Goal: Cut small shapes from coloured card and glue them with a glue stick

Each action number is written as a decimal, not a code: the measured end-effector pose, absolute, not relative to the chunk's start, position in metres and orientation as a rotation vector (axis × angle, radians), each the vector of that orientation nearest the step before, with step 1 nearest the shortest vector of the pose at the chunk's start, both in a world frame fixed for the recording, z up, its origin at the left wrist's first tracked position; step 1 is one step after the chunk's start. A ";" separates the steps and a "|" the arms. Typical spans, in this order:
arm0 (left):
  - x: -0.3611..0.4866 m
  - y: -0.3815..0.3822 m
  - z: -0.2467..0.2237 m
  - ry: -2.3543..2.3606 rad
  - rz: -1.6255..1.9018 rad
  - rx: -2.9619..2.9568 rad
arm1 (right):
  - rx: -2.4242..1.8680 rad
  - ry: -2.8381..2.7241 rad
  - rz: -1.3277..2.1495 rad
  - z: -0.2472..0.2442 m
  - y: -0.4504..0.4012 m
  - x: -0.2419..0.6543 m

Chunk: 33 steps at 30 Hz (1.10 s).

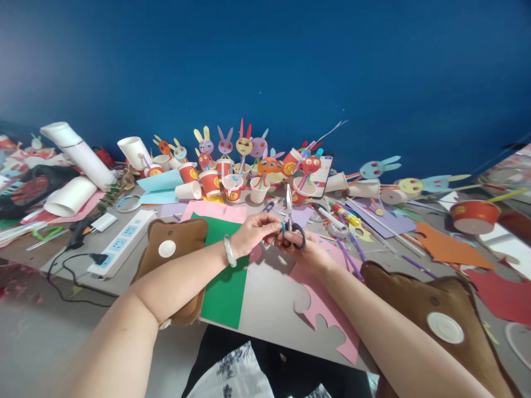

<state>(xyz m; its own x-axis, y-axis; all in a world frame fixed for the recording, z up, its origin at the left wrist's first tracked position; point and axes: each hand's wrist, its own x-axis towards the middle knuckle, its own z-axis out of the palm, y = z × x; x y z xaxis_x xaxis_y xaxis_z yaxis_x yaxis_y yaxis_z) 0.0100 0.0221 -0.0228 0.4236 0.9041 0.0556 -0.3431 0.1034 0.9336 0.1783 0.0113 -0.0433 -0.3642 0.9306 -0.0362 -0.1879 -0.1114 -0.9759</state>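
Two things in hand rn: ur left hand has its grip closed on a small blue piece above the worktop, right hand grips scissors. Imo, turn the piece, tiny snips.

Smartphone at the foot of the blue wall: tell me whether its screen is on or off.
On: the smartphone shows a bright, whitish display with small markings.
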 end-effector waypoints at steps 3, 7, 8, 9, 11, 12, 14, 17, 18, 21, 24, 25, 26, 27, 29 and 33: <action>0.010 0.021 -0.021 0.678 1.002 1.121 | -0.923 -1.300 1.580 -0.046 0.012 0.178; 0.008 0.018 -0.017 0.725 0.989 1.215 | -0.937 -1.301 1.521 -0.049 0.012 0.178; 0.008 0.017 -0.016 0.743 0.995 1.233 | -0.942 -1.298 1.513 -0.049 0.012 0.178; 0.008 0.017 -0.015 0.764 1.001 1.246 | -0.947 -1.297 1.510 -0.049 0.012 0.178; 0.008 0.016 -0.013 0.808 1.014 1.262 | -0.959 -1.289 1.511 -0.049 0.011 0.178; 0.008 0.016 -0.013 0.823 1.017 1.269 | -0.966 -1.286 1.514 -0.049 0.011 0.179; 0.009 0.016 -0.013 0.839 1.024 1.277 | -0.981 -1.284 1.510 -0.050 0.012 0.179; 0.008 0.017 -0.014 0.825 1.028 1.290 | -0.980 -1.300 1.486 -0.050 0.012 0.179; 0.008 0.017 -0.015 0.812 1.027 1.296 | -0.966 -1.301 1.483 -0.050 0.012 0.179; 0.008 0.017 -0.015 0.775 1.027 1.301 | -0.927 -1.272 1.504 -0.050 0.012 0.179; 0.008 0.018 -0.015 0.773 1.031 1.291 | -0.925 -1.218 1.523 -0.051 0.012 0.178; 0.008 0.019 -0.015 0.778 1.030 1.290 | -0.926 -1.205 1.524 -0.051 0.013 0.178; 0.008 0.019 -0.015 0.784 1.030 1.291 | -0.926 -1.197 1.519 -0.051 0.013 0.178; 0.008 0.019 -0.015 0.789 1.029 1.292 | -0.929 -1.196 1.513 -0.052 0.013 0.178; 0.008 0.019 -0.016 0.799 1.028 1.293 | -0.945 -1.206 1.495 -0.052 0.013 0.178; 0.008 0.019 -0.017 0.813 1.030 1.282 | -0.976 -1.265 1.451 -0.051 0.013 0.177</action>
<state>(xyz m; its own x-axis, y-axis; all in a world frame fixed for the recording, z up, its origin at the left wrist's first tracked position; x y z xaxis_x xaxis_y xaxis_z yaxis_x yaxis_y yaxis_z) 0.0080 0.0192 -0.0165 0.3549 0.9325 0.0669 -0.1515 -0.0133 0.9884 0.1774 0.0126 -0.0507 -0.2363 0.9716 0.0156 -0.1480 -0.0201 -0.9888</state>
